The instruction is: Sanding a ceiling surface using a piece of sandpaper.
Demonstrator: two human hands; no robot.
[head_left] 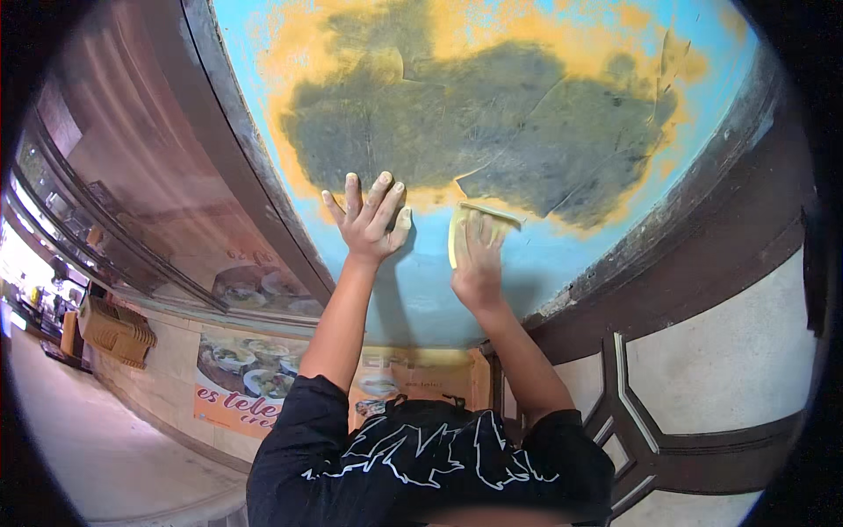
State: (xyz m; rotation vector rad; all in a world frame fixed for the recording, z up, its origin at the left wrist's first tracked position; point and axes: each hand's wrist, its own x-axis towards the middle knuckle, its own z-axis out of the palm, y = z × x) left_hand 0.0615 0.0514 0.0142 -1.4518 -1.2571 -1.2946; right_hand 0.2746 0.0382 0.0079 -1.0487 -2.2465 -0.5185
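Observation:
Before me is a blue-painted surface (430,307) with a broad dark grey patch (395,132) ringed by worn orange. Fingers spread, my dusty left hand (369,224) rests against it at the lower left edge of the patch, holding nothing. My right hand (479,263) presses a folded yellow sheet of sandpaper (456,235) on the surface just below the patch. Its upper edge (496,216) sticks out past my fingertips. Thin cracks or peeling lines run through the dark patch, one of them close above the sheet.
A dark brown frame (224,132) borders the surface on the left, and a chipped dark edge (615,255) on the right. Brown-and-white panelling (729,342) fills the lower right. Lower left are a food poster (237,378) and a brown slatted box (114,332) on a wall.

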